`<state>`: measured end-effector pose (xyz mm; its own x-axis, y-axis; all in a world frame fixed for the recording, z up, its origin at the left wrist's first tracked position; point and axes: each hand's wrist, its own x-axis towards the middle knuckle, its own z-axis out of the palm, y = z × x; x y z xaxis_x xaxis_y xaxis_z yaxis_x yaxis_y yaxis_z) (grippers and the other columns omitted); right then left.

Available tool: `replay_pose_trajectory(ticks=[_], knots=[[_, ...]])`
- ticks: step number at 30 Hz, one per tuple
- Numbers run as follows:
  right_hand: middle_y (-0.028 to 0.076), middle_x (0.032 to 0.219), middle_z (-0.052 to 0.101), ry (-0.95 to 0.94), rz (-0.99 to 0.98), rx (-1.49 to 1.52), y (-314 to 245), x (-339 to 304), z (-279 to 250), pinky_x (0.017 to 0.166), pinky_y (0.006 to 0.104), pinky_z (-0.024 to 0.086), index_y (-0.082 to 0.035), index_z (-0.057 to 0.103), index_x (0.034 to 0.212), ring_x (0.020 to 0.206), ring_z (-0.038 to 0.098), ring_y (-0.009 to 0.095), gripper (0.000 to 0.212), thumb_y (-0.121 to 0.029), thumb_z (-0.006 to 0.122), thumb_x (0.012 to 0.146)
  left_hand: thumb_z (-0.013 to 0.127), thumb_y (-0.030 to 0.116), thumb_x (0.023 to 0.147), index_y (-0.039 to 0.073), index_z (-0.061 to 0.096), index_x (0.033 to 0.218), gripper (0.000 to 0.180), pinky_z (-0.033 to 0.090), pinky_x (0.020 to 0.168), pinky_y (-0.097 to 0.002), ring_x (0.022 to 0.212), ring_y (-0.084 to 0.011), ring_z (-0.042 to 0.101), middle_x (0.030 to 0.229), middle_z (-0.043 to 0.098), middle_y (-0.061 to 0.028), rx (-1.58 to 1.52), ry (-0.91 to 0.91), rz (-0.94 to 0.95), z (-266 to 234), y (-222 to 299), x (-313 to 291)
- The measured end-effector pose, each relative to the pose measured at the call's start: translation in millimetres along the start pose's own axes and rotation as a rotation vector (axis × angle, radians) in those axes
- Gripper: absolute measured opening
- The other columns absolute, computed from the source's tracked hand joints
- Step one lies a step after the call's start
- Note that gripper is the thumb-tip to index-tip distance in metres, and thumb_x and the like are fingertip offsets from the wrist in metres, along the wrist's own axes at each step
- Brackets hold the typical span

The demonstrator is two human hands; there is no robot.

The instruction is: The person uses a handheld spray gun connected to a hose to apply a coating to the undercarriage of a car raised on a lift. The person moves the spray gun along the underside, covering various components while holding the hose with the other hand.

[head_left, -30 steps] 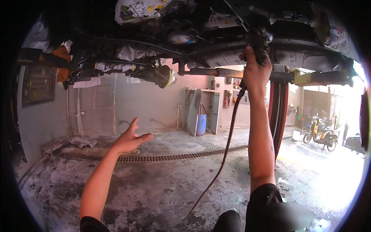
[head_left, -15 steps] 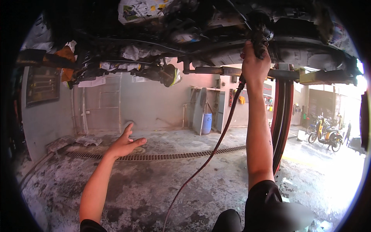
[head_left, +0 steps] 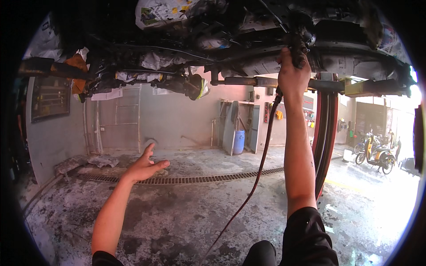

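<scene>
Overhead, my right hand (head_left: 293,79) is wrapped round the grip of a dark spray gun (head_left: 302,36), raised close to the blackened vehicle underside (head_left: 239,55). Much of the gun blends into the dark parts behind it. From the bottom of the grip a dark red air hose (head_left: 262,157) hangs down and curves toward the lower edge. My left hand (head_left: 144,168) is held out lower on the left, empty, its fingers apart and touching nothing. Printed paper (head_left: 164,12) covers parts of the underside, and an orange cloth (head_left: 76,68) hangs at its left.
Lift arms (head_left: 262,82) cross under the vehicle, and a red lift post (head_left: 325,137) stands just right of my right forearm. A drain grate (head_left: 195,179) crosses the stained floor. By the back wall is a blue barrel (head_left: 238,142); a yellow scooter (head_left: 372,153) is parked at the right.
The hose's lower part has swung to the right. Both hands stay nearly where they were, the right still gripping the spray gun.
</scene>
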<state>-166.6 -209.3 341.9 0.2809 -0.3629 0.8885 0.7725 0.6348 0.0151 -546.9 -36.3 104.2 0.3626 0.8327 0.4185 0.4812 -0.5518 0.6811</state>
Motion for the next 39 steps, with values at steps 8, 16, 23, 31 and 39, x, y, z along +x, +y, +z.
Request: replay_pose_trajectory(ticks=[8, 16, 23, 31, 39], knots=[[0.02, 0.098, 0.075, 0.01, 0.039, 0.065, 5, -5, 6, 0.085, 0.0412, 0.052, 0.002, 0.07, 0.116, 0.091, 0.071, 0.036, 0.038, -0.032, 0.069, 0.098, 0.075, 0.076, 0.08, 0.006, 0.006, 0.167, 0.132, 0.051, 0.105, -0.0487, 0.137, -0.0416, 0.054, 0.163, 0.027, -0.0351, 0.022, 0.006, -0.001, 4, 1, 1], [0.017, 0.093, 0.075, 0.002, 0.008, 0.077, 9, -8, 4, 0.081, 0.0386, 0.052, 0.002, 0.069, 0.116, 0.083, 0.069, 0.027, 0.034, -0.027, 0.069, 0.098, 0.076, 0.078, 0.077, 0.007, 0.007, 0.167, 0.134, 0.05, 0.107, -0.0494, 0.138, -0.0423, 0.052, 0.163, 0.028, -0.0335, -0.013, -0.016, -0.008, 12, -8, 3], [0.015, 0.088, 0.074, 0.004, 0.043, 0.047, 7, -9, 6, 0.078, 0.0367, 0.052, 0.002, 0.07, 0.116, 0.078, 0.067, 0.024, 0.035, -0.029, 0.07, 0.099, 0.076, 0.078, 0.077, 0.006, 0.007, 0.167, 0.135, 0.049, 0.107, -0.0495, 0.139, -0.0424, 0.051, 0.164, 0.028, -0.0332, 0.002, -0.022, -0.019, 18, -8, 7], [0.007, 0.078, 0.07, -0.014, -0.045, 0.083, 2, -19, 9, 0.069, 0.0301, 0.049, 0.0, 0.069, 0.103, 0.07, 0.064, 0.014, 0.033, -0.033, 0.072, 0.1, 0.076, 0.079, 0.075, 0.006, 0.007, 0.167, 0.136, 0.051, 0.105, -0.0495, 0.138, -0.0433, 0.051, 0.163, 0.027, -0.0345, -0.004, -0.038, -0.022, 21, -10, 10], [0.008, 0.083, 0.071, 0.007, 0.0, 0.096, 17, -20, 15, 0.069, 0.0314, 0.052, 0.003, 0.067, 0.104, 0.074, 0.068, 0.014, 0.037, -0.034, 0.072, 0.1, 0.077, 0.079, 0.074, 0.005, 0.007, 0.167, 0.139, 0.052, 0.104, -0.0499, 0.138, -0.0445, 0.052, 0.163, 0.025, -0.0362, 0.0, -0.052, -0.024, 23, -11, 12]])
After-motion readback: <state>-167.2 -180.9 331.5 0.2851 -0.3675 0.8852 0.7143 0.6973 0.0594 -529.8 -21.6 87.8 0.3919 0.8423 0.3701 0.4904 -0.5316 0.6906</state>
